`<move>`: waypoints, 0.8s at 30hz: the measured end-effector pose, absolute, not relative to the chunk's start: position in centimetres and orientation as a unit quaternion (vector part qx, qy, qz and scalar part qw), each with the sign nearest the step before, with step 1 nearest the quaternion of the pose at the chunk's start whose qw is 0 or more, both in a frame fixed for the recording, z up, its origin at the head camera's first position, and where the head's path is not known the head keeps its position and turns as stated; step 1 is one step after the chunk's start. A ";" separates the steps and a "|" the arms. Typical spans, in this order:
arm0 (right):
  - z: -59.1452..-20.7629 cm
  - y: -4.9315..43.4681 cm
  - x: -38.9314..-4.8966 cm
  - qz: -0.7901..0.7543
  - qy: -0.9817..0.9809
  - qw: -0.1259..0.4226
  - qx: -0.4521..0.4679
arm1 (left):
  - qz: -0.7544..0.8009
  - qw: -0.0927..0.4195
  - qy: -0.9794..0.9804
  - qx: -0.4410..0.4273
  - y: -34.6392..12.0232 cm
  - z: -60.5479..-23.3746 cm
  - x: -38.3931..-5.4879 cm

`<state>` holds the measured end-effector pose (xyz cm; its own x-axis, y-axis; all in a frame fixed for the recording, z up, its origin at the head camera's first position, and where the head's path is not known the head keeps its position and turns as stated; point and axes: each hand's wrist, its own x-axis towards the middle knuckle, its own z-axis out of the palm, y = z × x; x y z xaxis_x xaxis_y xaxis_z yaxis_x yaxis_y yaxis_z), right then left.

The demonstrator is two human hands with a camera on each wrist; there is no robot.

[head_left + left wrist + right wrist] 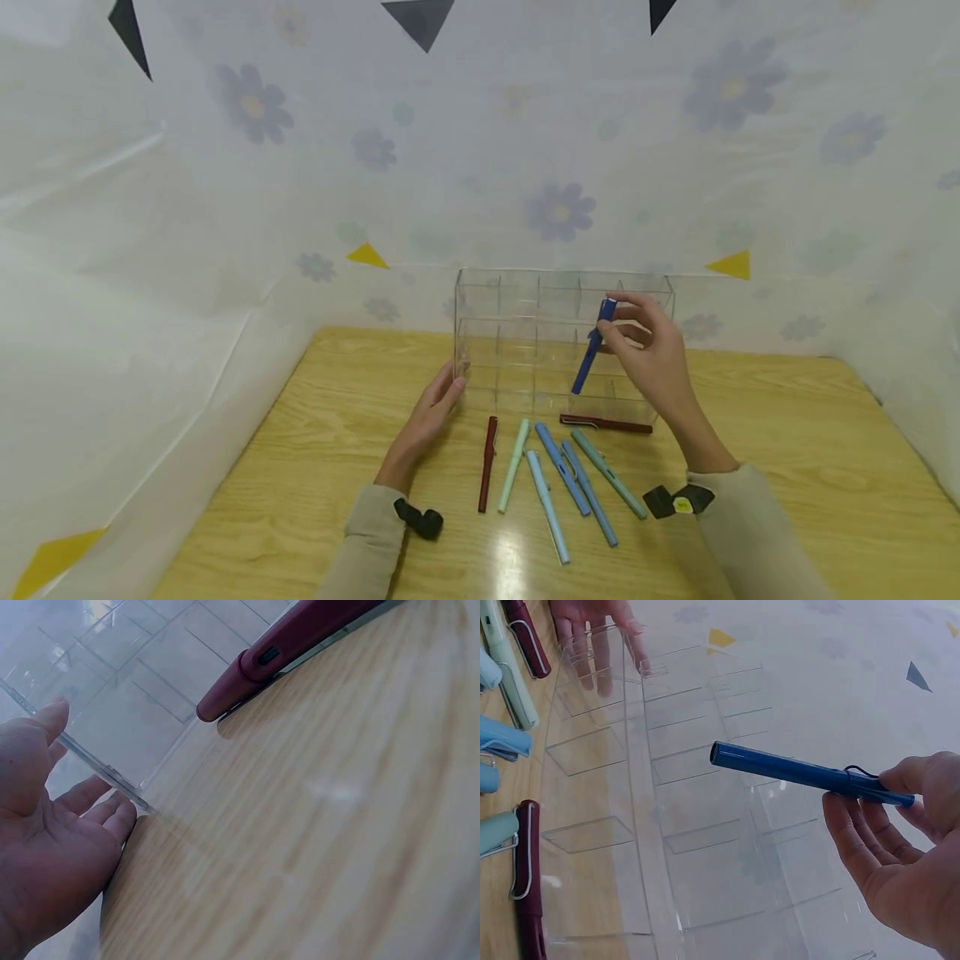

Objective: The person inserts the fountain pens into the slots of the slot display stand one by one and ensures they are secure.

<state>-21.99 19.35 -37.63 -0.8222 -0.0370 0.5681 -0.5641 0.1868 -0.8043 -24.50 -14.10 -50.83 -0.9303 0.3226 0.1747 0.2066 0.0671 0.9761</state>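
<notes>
My right hand (651, 346) pinches a dark blue pen (795, 771) near its clip end between thumb and fingers. The pen slants down in front of a clear plastic organizer (517, 333) with several compartments. At the organizer's left side is my left hand (431, 408), its straight fingers lying along the outer wall and its thumb by the front edge. In the left wrist view that hand (64, 832) shows beside the clear side panel. A dark red pen (606, 424) lies crosswise along the organizer's front.
Before the organizer lie another dark red pen (487, 464), a pale green pen (513, 465), a light blue pen (548, 507), two blue pens, one of them (562, 468) farther left, and a grey-green pen (608, 473). Behind the wooden table (300, 467) hangs a flowered sheet (480, 125).
</notes>
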 end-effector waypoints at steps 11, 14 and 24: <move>-35.3 18.0 -24.1 0.621 -0.718 0.231 0.211 | 0.650 0.039 0.737 0.180 -14.1 -51.0 -24.6; -34.5 17.6 -24.7 0.629 -0.707 0.242 0.216 | 0.651 0.042 0.736 0.184 -14.1 -51.0 -24.5; -31.9 15.7 -27.4 0.666 -0.659 0.262 0.231 | 0.658 0.045 0.731 0.177 -14.2 -50.9 -24.2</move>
<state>-27.36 15.73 -31.89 -0.7559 0.0437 0.6532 -0.6536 0.0066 -0.7568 -24.19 -14.17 -50.90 -0.9334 0.3180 0.1660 0.1984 0.0724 0.9774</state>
